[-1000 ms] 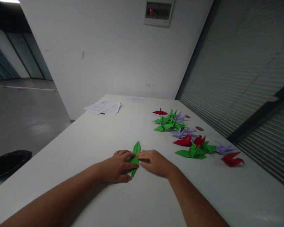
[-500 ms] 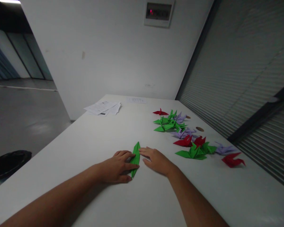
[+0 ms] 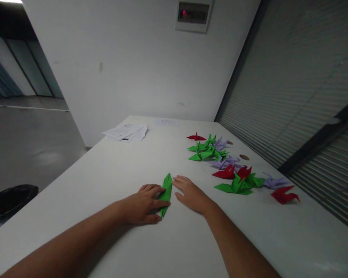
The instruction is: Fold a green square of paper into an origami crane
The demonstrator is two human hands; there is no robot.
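A narrow green folded origami paper (image 3: 167, 189), pointed at both ends, lies flat on the white table. My left hand (image 3: 145, 204) rests over its left side, fingers spread and pressing it down from above, hiding part of that edge. Just off the paper's right edge is my right hand (image 3: 190, 195), palm down with fingers stretched out and the thumb apart. Its fingertips are very near the paper's upper right side; whether they touch it I cannot tell. Nothing is gripped by the right hand.
On the right lie several paper cranes: green (image 3: 239, 185), red (image 3: 284, 195) and purple (image 3: 275, 181). Loose printed sheets (image 3: 126, 132) sit at the far left of the table (image 3: 127, 166). A black-lined bin (image 3: 11, 199) stands off the left edge. Blinds (image 3: 307, 77) run along the right.
My right hand's fingertips have lifted slightly up and away from the green paper's right edge. The left hand and the paper stay in place.
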